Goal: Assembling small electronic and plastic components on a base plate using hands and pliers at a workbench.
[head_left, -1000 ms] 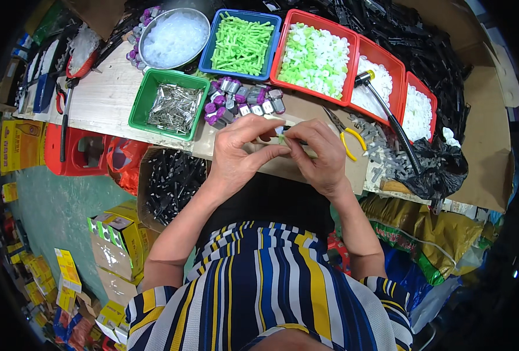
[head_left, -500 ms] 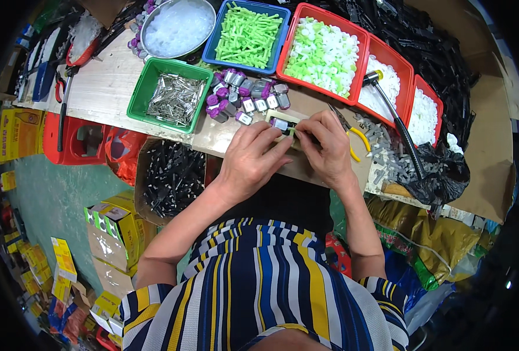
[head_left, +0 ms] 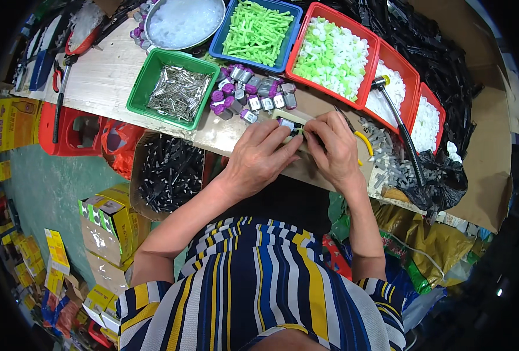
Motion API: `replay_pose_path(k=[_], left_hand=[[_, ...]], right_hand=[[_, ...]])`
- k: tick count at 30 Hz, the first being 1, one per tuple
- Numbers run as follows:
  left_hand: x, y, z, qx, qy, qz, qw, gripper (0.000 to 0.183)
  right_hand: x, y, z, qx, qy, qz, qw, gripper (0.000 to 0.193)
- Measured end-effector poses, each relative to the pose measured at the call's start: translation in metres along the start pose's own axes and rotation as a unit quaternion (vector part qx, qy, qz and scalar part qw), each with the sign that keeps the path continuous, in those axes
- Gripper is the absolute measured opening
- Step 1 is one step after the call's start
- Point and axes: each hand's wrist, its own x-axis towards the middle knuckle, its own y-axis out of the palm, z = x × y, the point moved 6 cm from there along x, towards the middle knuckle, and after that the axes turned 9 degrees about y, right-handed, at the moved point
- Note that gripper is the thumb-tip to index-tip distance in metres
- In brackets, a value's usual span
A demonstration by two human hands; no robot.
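Observation:
At the table's front edge lies a small cream-coloured housing [head_left: 279, 113] with a silvery motor [head_left: 287, 123] set in it. My left hand [head_left: 259, 157] grips its near side, fingers bent and pressed together. My right hand [head_left: 334, 149] pinches at its right end, thumb against fingertips. A bit of pale green shows beside those fingertips, but what they pinch is mostly covered. Just beyond my hands, several small grey motors with purple caps [head_left: 253, 88] lie in a loose heap. Yellow-handled pliers [head_left: 363, 142] rest right of my right hand.
A green bin [head_left: 135, 104] holds metal pins. Beyond stand a bowl [head_left: 148, 26] of clear pieces, a blue bin [head_left: 300, 20] of green sticks and red bins [head_left: 372, 70] of white and green parts. A hammer [head_left: 401, 126] leans at right, above a black bag [head_left: 441, 184].
The view has shifted slightly, so the bins sit a little further right. Both hands stay at the cream housing, with small finger movements only.

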Motion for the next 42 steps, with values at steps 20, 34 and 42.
replay_pose_path(k=[20, 34, 42], left_hand=[[0.005, 0.008, 0.001, 0.028, 0.049, 0.019, 0.998, 0.040], [0.000, 0.008, 0.001, 0.035, 0.043, 0.020, 0.998, 0.043], [-0.002, 0.010, 0.002, 0.034, 0.039, 0.013, 0.999, 0.044]], right_hand=[[0.002, 0.000, 0.002, -0.028, -0.008, 0.017, 0.999, 0.022], [-0.002, 0.001, 0.003, -0.033, 0.038, -0.003, 0.999, 0.019], [-0.003, 0.001, 0.000, -0.018, 0.042, -0.016, 0.999, 0.019]])
